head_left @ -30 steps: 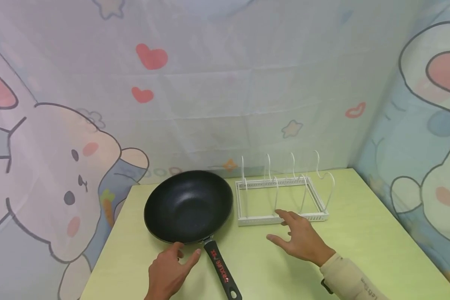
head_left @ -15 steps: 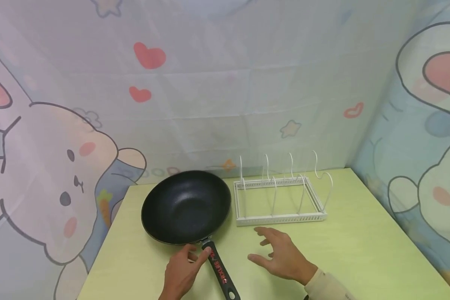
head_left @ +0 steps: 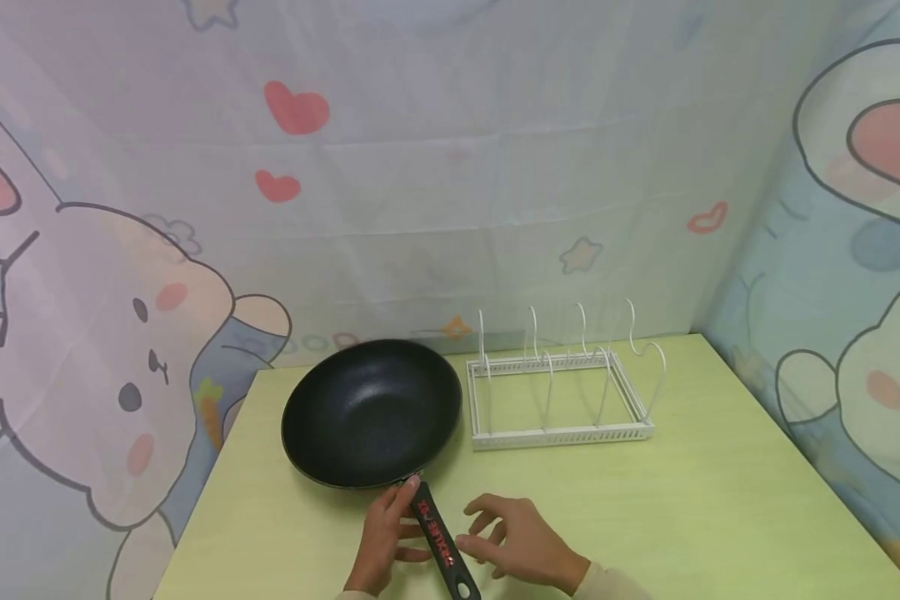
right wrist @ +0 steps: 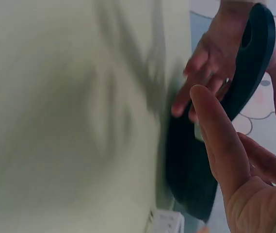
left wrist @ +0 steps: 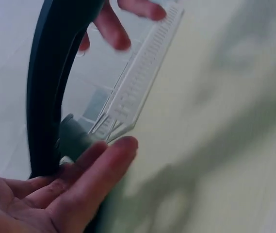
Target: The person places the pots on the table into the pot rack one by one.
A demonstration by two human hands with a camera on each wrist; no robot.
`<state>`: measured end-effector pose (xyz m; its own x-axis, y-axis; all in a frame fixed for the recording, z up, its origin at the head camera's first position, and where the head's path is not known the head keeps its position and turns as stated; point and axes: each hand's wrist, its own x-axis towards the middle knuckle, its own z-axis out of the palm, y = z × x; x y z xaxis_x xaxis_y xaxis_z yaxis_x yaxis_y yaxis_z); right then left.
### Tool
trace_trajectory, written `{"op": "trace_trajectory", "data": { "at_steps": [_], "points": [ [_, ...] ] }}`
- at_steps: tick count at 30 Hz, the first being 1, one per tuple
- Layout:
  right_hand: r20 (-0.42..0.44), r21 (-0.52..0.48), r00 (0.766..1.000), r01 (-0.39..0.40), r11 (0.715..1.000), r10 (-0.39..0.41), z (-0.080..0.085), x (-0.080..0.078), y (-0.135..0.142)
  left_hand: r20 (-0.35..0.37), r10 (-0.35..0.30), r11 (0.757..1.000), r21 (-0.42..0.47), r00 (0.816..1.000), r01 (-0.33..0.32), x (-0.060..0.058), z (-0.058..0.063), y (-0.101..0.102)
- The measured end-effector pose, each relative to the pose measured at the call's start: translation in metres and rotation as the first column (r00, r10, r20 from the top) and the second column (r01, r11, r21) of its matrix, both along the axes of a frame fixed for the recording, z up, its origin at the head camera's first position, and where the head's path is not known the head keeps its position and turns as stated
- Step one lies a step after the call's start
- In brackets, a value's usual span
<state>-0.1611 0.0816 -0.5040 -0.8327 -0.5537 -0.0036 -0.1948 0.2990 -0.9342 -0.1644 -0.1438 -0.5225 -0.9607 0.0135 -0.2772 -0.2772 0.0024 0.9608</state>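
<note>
A black wok (head_left: pixel 371 417) stands on the pale green table at left of centre, its long black handle (head_left: pixel 444 537) with red lettering pointing toward me. My left hand (head_left: pixel 378 537) is at the handle's pan end, thumb by the joint. In the left wrist view its fingers (left wrist: pixel 89 189) stretch out beneath the handle, not wrapped round it. On the handle's other side, my right hand (head_left: pixel 525 542) has its fingers loosely bent, thumb tip close by the grip, and holds nothing. The right wrist view shows the left hand's fingers and thumb spread on either side of the handle.
A white wire rack (head_left: pixel 562 437) with several upright curved dividers stands on the table (head_left: pixel 682 508) right of the wok, near the back. Behind and at both sides hangs a cartoon-printed cloth (head_left: pixel 420 192).
My left hand has moved right and its fingers have gone under the handle near the pan. My right hand has come left and down from the rack to the handle. Wok and rack have stayed put.
</note>
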Motion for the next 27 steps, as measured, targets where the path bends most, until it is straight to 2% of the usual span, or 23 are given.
{"op": "trace_trajectory", "data": {
  "at_steps": [2, 5, 7, 10, 12, 15, 19, 24, 27],
  "points": [
    [0.148, -0.079, 0.989, 0.000, 0.997, 0.012, -0.002, 0.001, -0.006, 0.003, 0.001, 0.998, 0.067, 1.000, -0.001, -0.001, -0.002, 0.004],
    [0.318, -0.162, 0.948, 0.034, 0.986, 0.020, -0.002, 0.002, -0.014, 0.017, -0.005, 0.989, 0.147, 1.000, 0.003, -0.004, -0.004, 0.008],
    [0.401, -0.203, 0.916, 0.067, 0.977, 0.020, -0.003, 0.003, -0.018, 0.026, -0.003, 0.982, 0.187, 1.000, -0.002, -0.006, -0.004, 0.010],
    [0.479, -0.239, 0.878, 0.103, 0.966, 0.025, -0.005, 0.003, -0.023, 0.020, 0.006, 0.971, 0.239, 1.000, -0.010, -0.008, -0.006, 0.011],
    [0.516, -0.256, 0.856, 0.116, 0.960, 0.034, -0.007, 0.004, -0.025, 0.013, 0.019, 0.960, 0.279, 1.000, -0.022, -0.008, -0.007, 0.012],
    [0.544, -0.283, 0.837, 0.115, 0.952, 0.061, -0.010, 0.005, -0.027, 0.024, 0.042, 0.941, 0.336, 0.999, -0.047, -0.007, -0.010, 0.012],
    [0.554, -0.323, 0.826, 0.106, 0.940, 0.098, -0.013, 0.008, -0.028, 0.034, 0.049, 0.923, 0.380, 0.998, -0.059, -0.006, -0.014, 0.012],
    [0.558, -0.365, 0.817, 0.084, 0.927, 0.145, -0.016, 0.011, -0.029, 0.023, 0.050, 0.913, 0.405, 0.998, -0.055, -0.006, -0.016, 0.012],
    [0.568, -0.405, 0.800, 0.070, 0.912, 0.191, -0.018, 0.012, -0.030, 0.027, 0.050, 0.909, 0.413, 0.998, -0.057, -0.006, -0.015, 0.012]
  ]
}}
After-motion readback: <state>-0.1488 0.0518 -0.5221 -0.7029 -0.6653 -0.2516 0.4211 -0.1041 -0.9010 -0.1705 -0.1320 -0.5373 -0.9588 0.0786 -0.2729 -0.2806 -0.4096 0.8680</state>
